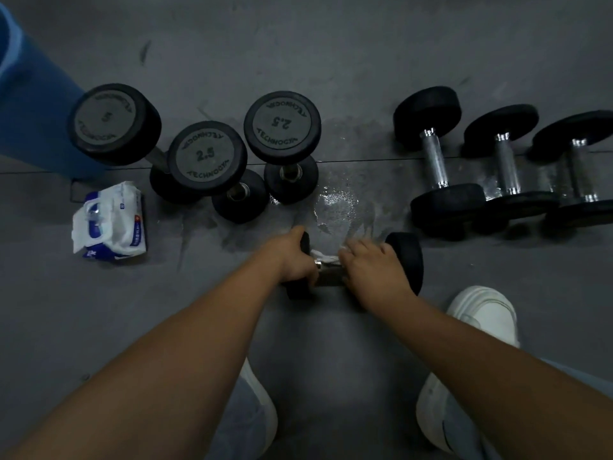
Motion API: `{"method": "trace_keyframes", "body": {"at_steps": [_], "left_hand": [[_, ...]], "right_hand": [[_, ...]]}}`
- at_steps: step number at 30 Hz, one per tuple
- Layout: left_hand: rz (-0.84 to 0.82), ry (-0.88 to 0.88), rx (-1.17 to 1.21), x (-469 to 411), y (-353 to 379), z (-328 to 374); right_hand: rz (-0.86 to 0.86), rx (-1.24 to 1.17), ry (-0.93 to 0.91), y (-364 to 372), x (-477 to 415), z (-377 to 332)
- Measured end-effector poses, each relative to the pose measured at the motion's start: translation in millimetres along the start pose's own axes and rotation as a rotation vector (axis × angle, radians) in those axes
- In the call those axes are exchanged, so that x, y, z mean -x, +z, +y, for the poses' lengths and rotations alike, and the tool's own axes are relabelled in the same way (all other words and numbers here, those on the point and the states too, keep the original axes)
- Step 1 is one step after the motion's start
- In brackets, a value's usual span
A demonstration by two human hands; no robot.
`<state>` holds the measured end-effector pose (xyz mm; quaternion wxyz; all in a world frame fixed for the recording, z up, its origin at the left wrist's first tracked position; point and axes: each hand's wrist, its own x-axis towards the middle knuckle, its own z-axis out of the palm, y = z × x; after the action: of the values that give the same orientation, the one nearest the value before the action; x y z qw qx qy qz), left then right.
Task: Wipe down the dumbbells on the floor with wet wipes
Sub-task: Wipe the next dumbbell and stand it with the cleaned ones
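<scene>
A black dumbbell (406,257) lies sideways on the grey floor in front of me. My left hand (292,257) grips its left head. My right hand (371,270) presses a white wet wipe (326,256) against the metal handle. Three dumbbells stand on end at the back left: one marked 5 (114,124) and two marked 2.5 (207,157) (282,126). Three more dumbbells lie flat at the right (438,161) (504,164) (577,171). The wet wipe pack (111,224) lies open on the floor at the left.
A blue rolled mat (30,104) stands at the far left behind the pack. A wet patch (338,200) glistens on the floor just beyond the held dumbbell. My white shoes (484,313) (258,410) rest on the floor near the bottom.
</scene>
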<state>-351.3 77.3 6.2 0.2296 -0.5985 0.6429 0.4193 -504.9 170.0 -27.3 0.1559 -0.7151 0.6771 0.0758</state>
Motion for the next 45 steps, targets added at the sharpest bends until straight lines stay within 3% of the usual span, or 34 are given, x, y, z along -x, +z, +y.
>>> {"method": "trace_keyframes", "body": {"at_steps": [3,6,9,13,16,19,20,23,24,27,31,34,35,39,40,43,45], "left_hand": [[-0.163,-0.124,0.283,10.1,10.0,-5.8],[-0.017,-0.089,0.429,15.2,15.8,-17.2],[0.279,0.069,0.166,16.8,19.0,-22.1],[0.228,0.169,-0.143,28.4,44.6,-20.2],[0.301,0.170,-0.124,26.6,52.4,-22.9],[0.309,0.175,-0.075,25.7,52.5,-21.3],[0.304,0.175,-0.066,24.5,52.5,-21.1],[0.314,0.155,-0.071,21.2,51.6,-23.4],[0.310,0.151,-0.074,20.6,51.2,-23.6],[0.287,0.158,-0.067,20.7,50.4,-21.4],[0.296,0.143,-0.064,18.2,49.1,-23.0],[0.277,0.156,-0.039,15.6,47.8,-22.0],[0.267,0.156,-0.039,14.3,47.0,-21.8],[0.258,0.128,-0.048,10.3,44.4,-23.4],[0.255,0.129,-0.047,11.6,44.8,-22.9],[0.263,0.146,-0.061,12.4,44.6,-21.4],[0.264,0.138,-0.066,10.6,43.8,-21.6]], "right_hand": [[-0.111,-0.006,-0.041,3.2,1.3,1.1],[-0.079,-0.022,-0.039,2.6,5.3,1.8],[-0.003,-0.051,-0.046,0.9,4.7,-4.8],[0.073,-0.061,0.074,-6.1,5.0,1.4],[0.079,-0.238,0.229,-13.5,4.1,-14.0],[-0.033,-0.332,0.025,-12.1,2.3,-35.4],[-0.018,-0.387,0.051,-10.1,1.2,-31.4],[0.212,-0.482,0.434,-2.9,0.0,-16.2],[0.198,-0.465,0.451,-3.5,0.3,-22.9],[0.041,-0.412,0.216,-7.8,-2.0,-40.3],[0.084,-0.492,0.464,-12.5,-9.9,-14.2],[-0.142,-0.561,0.221,-15.6,1.7,-48.2],[-0.132,-0.601,0.197,-14.3,3.8,-51.0],[0.132,-0.612,0.527,-4.6,-3.0,-27.2],[0.104,-0.578,0.509,-5.0,-1.2,-30.1],[-0.050,-0.530,0.226,-4.0,1.3,-40.2],[0.080,-0.534,0.268,-7.0,-3.4,-21.3]]}}
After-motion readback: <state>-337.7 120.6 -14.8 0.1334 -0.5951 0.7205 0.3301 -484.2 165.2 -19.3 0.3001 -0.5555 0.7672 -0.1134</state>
